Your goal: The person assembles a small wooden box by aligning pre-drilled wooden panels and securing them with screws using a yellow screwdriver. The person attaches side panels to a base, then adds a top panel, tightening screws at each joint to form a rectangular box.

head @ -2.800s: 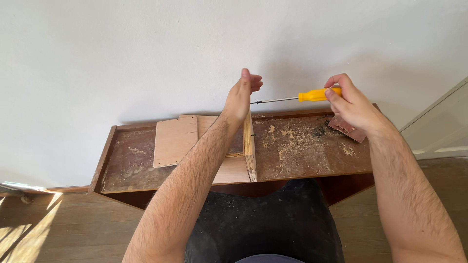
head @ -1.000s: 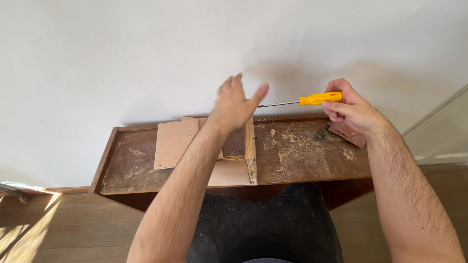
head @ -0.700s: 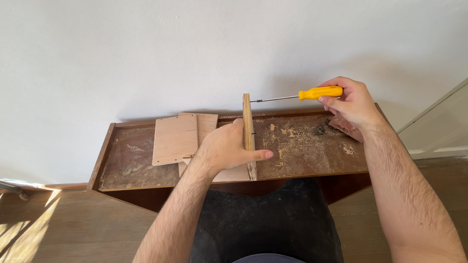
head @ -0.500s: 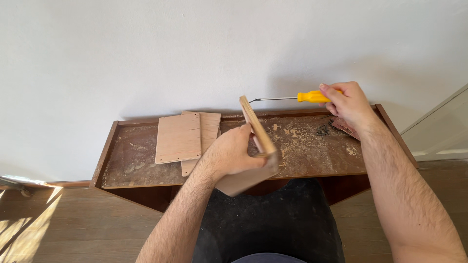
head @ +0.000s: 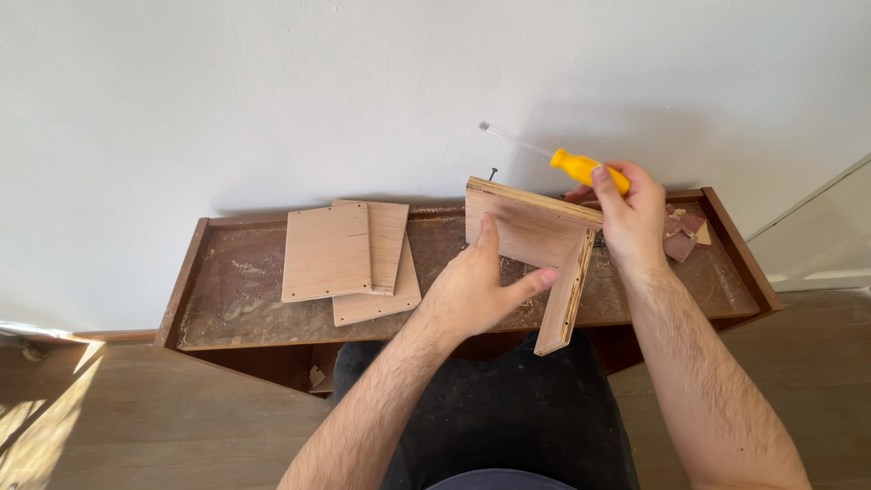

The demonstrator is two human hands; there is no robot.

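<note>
The left hand (head: 476,290) grips a joined plywood piece (head: 535,240), 2 boards (head: 570,292) fixed at a right angle, with the thumb pressed flat on the wide face and the fingers wrapped around from behind, the index finger reaching to the narrow board. The piece is lifted and tilted above the right half of a shallow brown wooden tray (head: 195,272), near the person's lap. A dark screw (head: 493,171) sticks up from its far left corner.

The right hand (head: 631,213) is closed around the yellow handle of a screwdriver (head: 581,169), whose thin shaft points up and left toward the white wall (head: 272,91), just beyond the piece.

On the left part of the tray lie 3 flat plywood panels (head: 327,251), overlapping in a loose stack. At the tray's far right corner sit small reddish-brown scraps (head: 680,236). The tray's floor is dusted with sawdust. Below is a wooden floor (head: 109,426).
</note>
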